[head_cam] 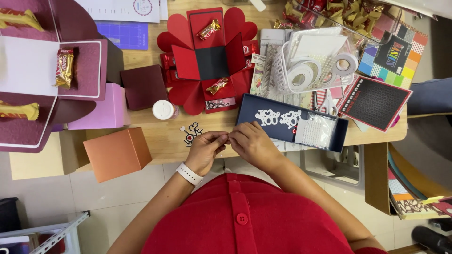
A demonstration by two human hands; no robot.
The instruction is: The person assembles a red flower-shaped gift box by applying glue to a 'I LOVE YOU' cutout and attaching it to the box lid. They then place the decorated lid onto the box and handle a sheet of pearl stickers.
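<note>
Now I've got both hands pinched together, left hand (205, 149) and right hand (249, 141) nipping some tiny unseen piece between fingertips, so steady, small pulls just above the cutout (192, 132).

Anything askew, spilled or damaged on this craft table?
Nothing looks spilled or damaged. The orange box overhangs the table's front edge at a tilt, which looks precarious. Both hands, left hand and right hand, pinch something tiny between them, too small to identify.
</note>
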